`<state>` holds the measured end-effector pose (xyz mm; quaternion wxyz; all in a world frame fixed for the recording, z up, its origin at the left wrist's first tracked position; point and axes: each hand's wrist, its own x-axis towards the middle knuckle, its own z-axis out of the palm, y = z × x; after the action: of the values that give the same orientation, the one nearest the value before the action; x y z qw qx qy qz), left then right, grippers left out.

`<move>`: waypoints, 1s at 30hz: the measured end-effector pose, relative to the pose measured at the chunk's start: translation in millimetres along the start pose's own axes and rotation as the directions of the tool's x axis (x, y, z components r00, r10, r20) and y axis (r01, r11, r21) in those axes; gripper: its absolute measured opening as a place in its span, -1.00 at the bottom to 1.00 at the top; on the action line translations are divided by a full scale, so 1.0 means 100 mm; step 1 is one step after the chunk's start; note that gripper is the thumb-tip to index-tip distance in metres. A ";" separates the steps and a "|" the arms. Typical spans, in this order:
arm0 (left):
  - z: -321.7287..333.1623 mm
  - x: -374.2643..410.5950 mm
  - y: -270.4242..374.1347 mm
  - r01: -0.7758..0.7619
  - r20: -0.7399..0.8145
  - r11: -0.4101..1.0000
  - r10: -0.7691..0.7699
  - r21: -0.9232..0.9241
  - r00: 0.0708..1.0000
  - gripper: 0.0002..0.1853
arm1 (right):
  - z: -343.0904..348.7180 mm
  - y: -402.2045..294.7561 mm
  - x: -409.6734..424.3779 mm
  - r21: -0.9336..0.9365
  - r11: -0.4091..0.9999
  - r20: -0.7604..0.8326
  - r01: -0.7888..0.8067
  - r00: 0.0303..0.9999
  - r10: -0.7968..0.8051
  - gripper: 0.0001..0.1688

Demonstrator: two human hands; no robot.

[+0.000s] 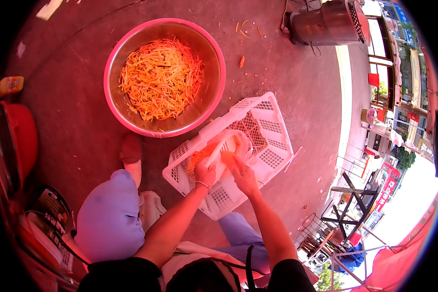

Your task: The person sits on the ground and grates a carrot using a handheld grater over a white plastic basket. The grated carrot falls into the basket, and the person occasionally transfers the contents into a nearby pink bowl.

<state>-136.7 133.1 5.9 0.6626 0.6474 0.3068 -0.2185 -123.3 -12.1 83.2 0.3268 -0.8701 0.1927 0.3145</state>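
Observation:
My left hand [205, 173] grips a pale plastic hand grater [216, 149], slanted over a white plastic crate [219, 215]. In my right hand [245, 176] is a piece of orange vegetable [227, 158], likely a carrot, held at the grater's face. Below them, orange shreds [200, 155] lie inside the crate, partly in what looks like a clear plastic container or bag [245, 138]. My hands and the grater hide part of it. Beyond the crate stands a steel basin [115, 78] with a pink rim, holding a heap of yellow-orange shreds [160, 78].
Scraps, including an orange piece [242, 61], lie on the floor [295, 87]. A dark bin-like container [325, 25] is at upper right. On the left are a red tub [23, 137] and a yellow packet [12, 85]. My knee [109, 215] is beside the crate.

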 end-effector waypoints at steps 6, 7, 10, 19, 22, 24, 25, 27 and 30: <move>0.13 0.00 -0.13 -0.020 0.011 1.000 0.020 0.000 1.000 -0.82 | -0.04 0.66 0.58 -0.191 0.981 -0.180 0.042 0.981 -0.077 -0.42; 0.09 0.10 -0.18 0.004 0.003 1.000 -0.004 -0.015 1.000 -0.82 | -0.06 0.51 0.55 -0.127 0.989 -0.122 0.070 0.989 -0.085 -0.43; 0.01 0.03 -0.10 0.037 -0.007 0.999 -0.038 -0.021 0.999 -0.82 | -0.14 -0.27 -0.20 0.016 0.993 0.030 0.118 0.993 -0.118 -0.44; 0.15 -0.02 -0.11 -0.009 0.014 0.999 0.008 0.045 1.000 -0.83 | -0.06 0.69 0.64 -0.287 0.958 -0.142 0.014 0.988 -0.057 -0.49; 0.11 0.14 -0.12 0.075 0.031 0.997 -0.074 -0.027 0.997 -0.82 | -0.13 0.54 0.65 -0.203 0.977 -0.073 0.060 0.994 -0.076 -0.50; -0.04 0.14 -0.22 0.152 0.020 0.983 -0.151 -0.103 0.988 -0.82 | -0.17 -0.09 0.15 -0.050 0.985 0.038 0.163 0.986 -0.161 -0.50; -0.05 0.11 -0.21 0.148 0.017 0.985 -0.147 -0.089 0.989 -0.82 | -0.23 -0.34 -0.11 -0.009 0.980 0.066 0.197 0.978 -0.196 -0.49; 0.01 0.08 -0.04 0.124 0.016 0.990 -0.124 -0.062 0.992 -0.82 | -0.23 -0.40 -0.30 -0.039 0.984 0.059 0.175 0.983 -0.173 -0.49; 0.02 0.05 -0.04 0.156 0.034 0.978 -0.152 -0.138 0.988 -0.82 | -0.14 -0.04 0.09 0.008 0.999 0.017 0.042 0.999 -0.042 -0.52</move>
<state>-135.3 131.3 -0.1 0.6912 0.5708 0.3628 -0.2546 -108.3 -20.0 87.4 0.3385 -0.8700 0.1727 0.3141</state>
